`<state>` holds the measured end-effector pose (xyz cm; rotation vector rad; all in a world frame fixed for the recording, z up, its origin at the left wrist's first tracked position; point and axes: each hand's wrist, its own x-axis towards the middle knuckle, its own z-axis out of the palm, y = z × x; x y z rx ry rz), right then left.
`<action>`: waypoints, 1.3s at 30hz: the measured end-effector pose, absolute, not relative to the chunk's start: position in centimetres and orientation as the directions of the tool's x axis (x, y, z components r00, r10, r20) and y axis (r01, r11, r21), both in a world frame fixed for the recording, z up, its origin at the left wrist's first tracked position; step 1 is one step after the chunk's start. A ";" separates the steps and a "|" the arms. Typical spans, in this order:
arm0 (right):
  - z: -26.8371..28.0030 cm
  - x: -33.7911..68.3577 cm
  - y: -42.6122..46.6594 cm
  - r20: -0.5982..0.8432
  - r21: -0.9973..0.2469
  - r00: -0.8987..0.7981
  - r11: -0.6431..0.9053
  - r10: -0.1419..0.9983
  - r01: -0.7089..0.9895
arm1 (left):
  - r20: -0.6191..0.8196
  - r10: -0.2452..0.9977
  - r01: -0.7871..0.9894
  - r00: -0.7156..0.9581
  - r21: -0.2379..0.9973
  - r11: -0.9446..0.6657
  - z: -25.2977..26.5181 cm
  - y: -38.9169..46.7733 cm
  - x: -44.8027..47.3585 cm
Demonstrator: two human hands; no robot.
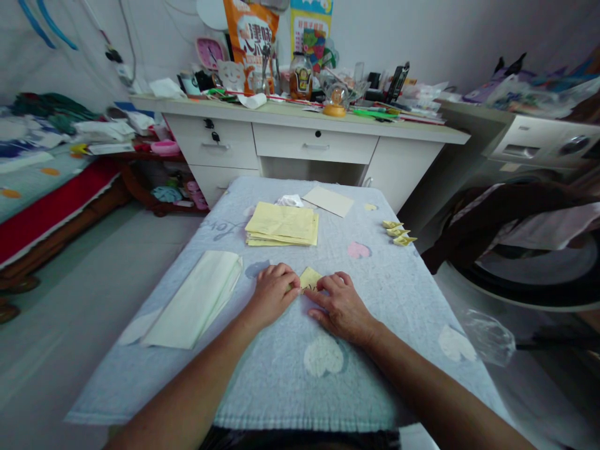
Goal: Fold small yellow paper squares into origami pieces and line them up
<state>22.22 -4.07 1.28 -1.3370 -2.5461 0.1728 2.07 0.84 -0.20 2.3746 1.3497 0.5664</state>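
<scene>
On my feed the yellow paper (310,277) lies between the left hand (275,291), pinching its left edge, and the right hand (344,307) (loosely open), touching its right.

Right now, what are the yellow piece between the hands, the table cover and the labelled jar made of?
Yellow piece: probably matt paper, thin with straight edges. Table cover: seemingly soft, matt fabric; its surface looks fuzzy. Labelled jar: shiny, see-through glass or plastic; looks can't settle which.
</scene>
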 end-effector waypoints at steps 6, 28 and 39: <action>1.5 21.8 -4.7 0.115 -0.178 -0.528 0.541 0.841 0.822 | 0.148 0.901 0.808 0.408 0.400 -0.432 0.0 0.4 1.9; 2.2 23.1 -5.2 0.042 -0.151 -0.486 0.486 0.873 0.861 | 0.070 0.912 0.821 0.404 0.412 -0.395 -0.2 0.6 0.0; 1.2 28.0 -6.4 0.079 -0.116 -0.374 0.381 0.924 0.917 | 0.057 0.920 0.824 0.387 0.427 -0.373 0.0 0.4 0.1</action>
